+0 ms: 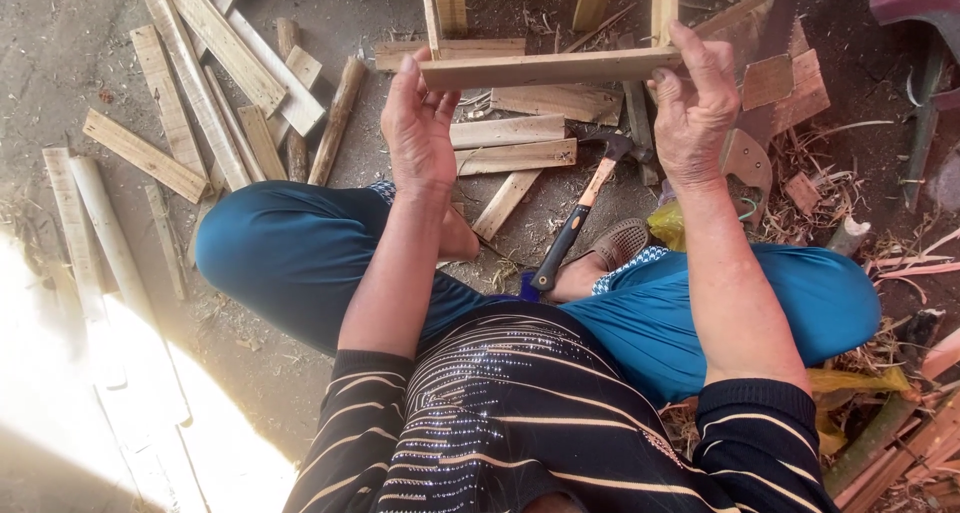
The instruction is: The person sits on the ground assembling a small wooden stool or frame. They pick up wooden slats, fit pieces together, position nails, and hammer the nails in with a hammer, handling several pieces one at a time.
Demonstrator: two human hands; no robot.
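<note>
I sit on the ground and hold up a pale wooden frame point(545, 68) made of nailed slats. My left hand point(418, 123) grips the left end of its near rail. At the right end, my right hand point(692, 108) pinches the same rail with thumb and fingers. The frame's upper part runs out of view at the top. A hammer point(580, 216) with a black and orange handle lies on the ground between my knees, below the frame.
Loose wooden slats point(190, 83) and round sticks lie scattered at the left and under the frame. A hand saw point(760, 123) lies at the right among shavings. A sandal point(618, 243) is on my foot. Bright sunlight washes out the lower left.
</note>
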